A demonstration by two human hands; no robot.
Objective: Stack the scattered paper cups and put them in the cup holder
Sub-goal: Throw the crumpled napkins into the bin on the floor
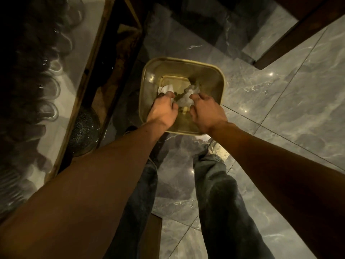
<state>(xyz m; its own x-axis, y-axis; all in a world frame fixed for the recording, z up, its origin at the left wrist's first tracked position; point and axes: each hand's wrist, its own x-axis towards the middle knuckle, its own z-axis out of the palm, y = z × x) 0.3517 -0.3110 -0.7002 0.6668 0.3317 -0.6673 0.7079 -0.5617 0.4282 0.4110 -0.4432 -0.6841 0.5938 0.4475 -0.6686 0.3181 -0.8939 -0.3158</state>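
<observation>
Down in the gold bin at mid-frame, my left hand and right hand curl fingers over white crumpled paper, perhaps crushed cups; I cannot tell if they grip this light, soft, easily flattened stuff, best pinched gently at an edge.

The person wears loose, dark blue-grey jeans. The denim is faded paler over the knee and bunched in folds at the ankle. On the right foot is an off-white shoe with smudged, scuffed marks. The left hand and right hand are bare, and both forearms are uncovered to the picture's edge.
</observation>
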